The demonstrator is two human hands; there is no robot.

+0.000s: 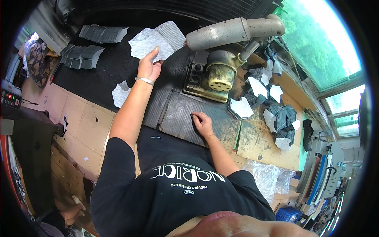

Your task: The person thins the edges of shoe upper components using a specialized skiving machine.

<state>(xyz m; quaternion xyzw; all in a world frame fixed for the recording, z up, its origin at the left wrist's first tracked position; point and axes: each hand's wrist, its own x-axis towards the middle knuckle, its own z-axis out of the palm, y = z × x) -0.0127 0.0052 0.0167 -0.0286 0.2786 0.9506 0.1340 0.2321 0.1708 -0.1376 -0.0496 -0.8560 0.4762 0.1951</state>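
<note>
At the far side of the table, a fanned stack of light grey, shaped fabric pieces (158, 41) is gripped in my left hand (151, 68). Its thumb presses on top, and the other fingers are partly hidden below. My right hand (203, 125) is over a dark ribbed mat (179, 118), fingers curled in; whatever they may hold is hidden. Just beyond it stands a machine with a yellowish round head (221, 71) on a flat base. A loose light grey piece (120, 94) lies left of my left forearm.
Two dark stacks of cut pieces (103, 34) (81, 56) lie at the far left of the black tabletop. More pieces are heaped right of the machine, with a bundle (282, 122) beyond. A thick metal pipe (233, 33) overhangs the table. Clear plastic (262, 179) hangs at the near right.
</note>
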